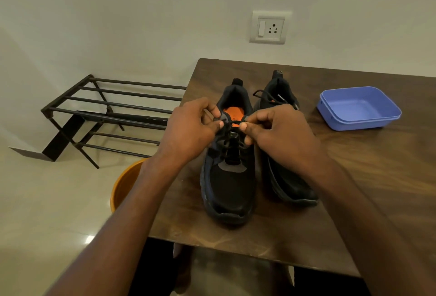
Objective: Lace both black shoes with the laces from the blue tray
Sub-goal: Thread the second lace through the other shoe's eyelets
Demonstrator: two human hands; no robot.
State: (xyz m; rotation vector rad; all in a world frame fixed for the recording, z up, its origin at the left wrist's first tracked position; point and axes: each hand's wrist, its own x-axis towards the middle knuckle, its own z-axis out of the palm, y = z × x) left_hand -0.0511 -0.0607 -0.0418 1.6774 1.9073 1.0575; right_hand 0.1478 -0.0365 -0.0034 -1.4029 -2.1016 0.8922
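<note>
Two black shoes stand side by side on the wooden table (354, 177), toes toward me. The left shoe (227, 184) has an orange insole and a black lace (232, 123) threaded up its eyelets. My left hand (191, 128) pinches one end of that lace at the top eyelets. My right hand (276, 130) pinches the other end opposite it. The right shoe (286, 177) is laced, with a lace loop showing near its collar. The blue tray (358, 109) sits at the right of the table, and nothing is inside it.
A black metal shoe rack (106, 111) stands on the floor to the left of the table. An orange bucket (125, 184) sits on the floor by the table's left edge. A wall socket (269, 27) is on the wall behind.
</note>
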